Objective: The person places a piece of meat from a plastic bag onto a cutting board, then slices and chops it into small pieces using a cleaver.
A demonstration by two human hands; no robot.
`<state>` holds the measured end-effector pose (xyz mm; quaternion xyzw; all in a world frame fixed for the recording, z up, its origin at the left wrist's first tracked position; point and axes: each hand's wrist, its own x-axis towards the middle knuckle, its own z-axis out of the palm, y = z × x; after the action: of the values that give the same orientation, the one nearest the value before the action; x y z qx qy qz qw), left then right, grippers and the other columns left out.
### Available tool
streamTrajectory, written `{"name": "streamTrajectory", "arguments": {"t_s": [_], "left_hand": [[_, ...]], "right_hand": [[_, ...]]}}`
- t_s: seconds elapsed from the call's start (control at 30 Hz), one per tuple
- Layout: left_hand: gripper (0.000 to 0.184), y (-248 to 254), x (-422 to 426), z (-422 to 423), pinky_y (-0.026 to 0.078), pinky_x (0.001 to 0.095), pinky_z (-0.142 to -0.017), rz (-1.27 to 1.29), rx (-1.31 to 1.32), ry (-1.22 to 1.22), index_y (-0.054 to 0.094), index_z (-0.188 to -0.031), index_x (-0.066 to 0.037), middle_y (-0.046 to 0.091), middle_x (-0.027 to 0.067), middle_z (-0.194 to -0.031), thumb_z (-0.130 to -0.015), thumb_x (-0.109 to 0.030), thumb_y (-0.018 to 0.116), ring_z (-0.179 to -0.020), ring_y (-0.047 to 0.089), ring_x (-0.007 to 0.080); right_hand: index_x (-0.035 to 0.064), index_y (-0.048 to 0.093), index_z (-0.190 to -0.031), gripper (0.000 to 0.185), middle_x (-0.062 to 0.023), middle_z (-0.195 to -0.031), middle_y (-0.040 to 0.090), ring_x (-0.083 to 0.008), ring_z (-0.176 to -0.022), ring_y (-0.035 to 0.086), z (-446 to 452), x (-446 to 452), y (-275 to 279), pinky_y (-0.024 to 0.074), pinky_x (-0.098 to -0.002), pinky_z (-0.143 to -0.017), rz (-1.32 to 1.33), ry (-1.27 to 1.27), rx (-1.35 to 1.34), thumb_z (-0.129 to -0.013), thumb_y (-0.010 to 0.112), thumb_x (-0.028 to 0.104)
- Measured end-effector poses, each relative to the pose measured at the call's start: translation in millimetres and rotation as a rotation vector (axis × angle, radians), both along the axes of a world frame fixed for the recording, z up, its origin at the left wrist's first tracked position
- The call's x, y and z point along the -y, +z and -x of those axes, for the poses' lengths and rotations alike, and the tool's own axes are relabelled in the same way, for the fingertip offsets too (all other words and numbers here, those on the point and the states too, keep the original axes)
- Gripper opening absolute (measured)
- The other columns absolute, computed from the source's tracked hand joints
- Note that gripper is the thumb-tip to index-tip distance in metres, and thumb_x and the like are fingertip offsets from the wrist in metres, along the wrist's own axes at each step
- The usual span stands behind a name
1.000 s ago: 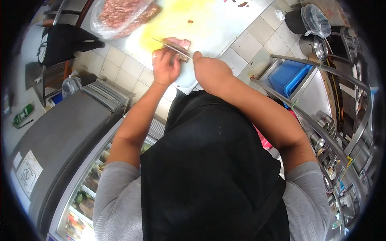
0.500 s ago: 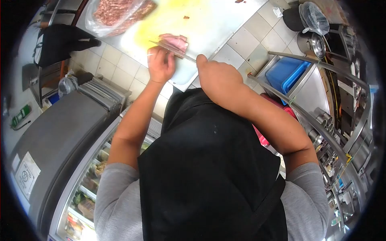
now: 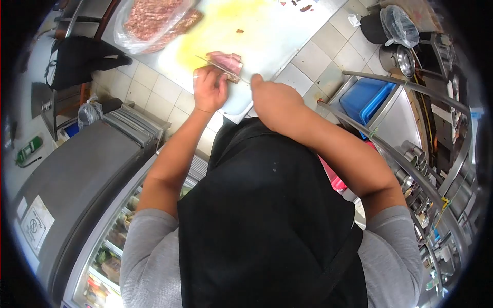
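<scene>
A piece of pink meat (image 3: 226,61) lies near the front edge of the white cutting board (image 3: 277,31), which has a yellow stain. My left hand (image 3: 210,90) presses on the near part of the meat with bent fingers. In my right hand (image 3: 275,102) is the handle of a knife (image 3: 221,67), its thin blade lying across the meat beside my left fingertips. Behind them, a clear plastic bag of ground meat (image 3: 154,20) sits at the board's upper left. A small brown scrap (image 3: 240,31) rests on the stained area.
To the right, a metal rack holds a blue tub (image 3: 365,97). A grey-topped glass display fridge (image 3: 77,154) stands at the left, below a hanging black cloth (image 3: 79,59). A black bin with a clear liner (image 3: 403,28) and a pot are at the upper right.
The view has shifted slightly back and forth. The knife and my right hand have moved a little along the cut line; my left hand keeps its place on the meat.
</scene>
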<state>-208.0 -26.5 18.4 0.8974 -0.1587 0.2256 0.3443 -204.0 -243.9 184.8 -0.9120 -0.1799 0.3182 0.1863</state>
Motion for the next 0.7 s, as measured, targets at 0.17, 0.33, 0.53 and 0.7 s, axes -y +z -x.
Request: {"name": "streamTrajectory", "arguments": {"t_s": [0.17, 0.33, 0.53, 0.7], "left_hand": [[0.017, -1.3, -4.1, -1.0, 0.051, 0.046, -0.089, -0.045, -0.031, -0.02, 0.072, -0.102, -0.005, 0.066, 0.0158, -0.107, -0.085, -0.007, 0.073, -0.103, 0.061, 0.0375], [0.02, -1.1, -2.2, -1.9, 0.051, 0.0469, -0.09, -0.016, -0.01, -0.02, 0.072, -0.103, -0.005, 0.066, 0.0166, -0.108, -0.083, -0.007, 0.073, -0.101, 0.061, 0.0377], [0.021, -2.5, -4.3, -3.9, 0.051, 0.047, -0.091, -0.023, 0.02, -0.006, 0.072, -0.103, -0.004, 0.067, 0.0168, -0.107, -0.082, -0.006, 0.073, -0.1, 0.062, 0.0388], [0.02, -2.1, -2.3, -3.1, 0.05, 0.0453, -0.093, 0.03, 0.019, -0.025, 0.07, -0.103, -0.003, 0.067, 0.0171, -0.108, -0.084, -0.003, 0.076, -0.103, 0.062, 0.0378]], "right_hand": [[-0.0079, 0.054, -0.117, 0.025, -0.0286, -0.097, 0.075, -0.0445, -0.09, 0.076, -2.3, -14.5, -37.6, 0.0615, -0.053, -0.077, -0.016, -0.042, 0.043, -0.093, 0.055, 0.0], [-0.0065, 0.054, -0.119, 0.025, -0.0294, -0.101, 0.075, -0.0434, -0.095, 0.076, -2.4, -7.3, -22.4, 0.0611, -0.0523, -0.08, -0.009, -0.024, 0.017, -0.094, 0.054, -0.001], [-0.0074, 0.055, -0.122, 0.03, -0.0288, -0.102, 0.076, -0.0427, -0.096, 0.077, -3.5, -19.3, -50.2, 0.062, -0.05, -0.082, 0.035, -0.056, 0.019, -0.094, 0.059, 0.001], [-0.0071, 0.054, -0.124, 0.028, -0.0286, -0.106, 0.075, -0.0437, -0.099, 0.076, -8.9, -15.5, -52.2, 0.0607, -0.0516, -0.084, -0.008, -0.058, 0.052, -0.097, 0.054, 0.002]]}}
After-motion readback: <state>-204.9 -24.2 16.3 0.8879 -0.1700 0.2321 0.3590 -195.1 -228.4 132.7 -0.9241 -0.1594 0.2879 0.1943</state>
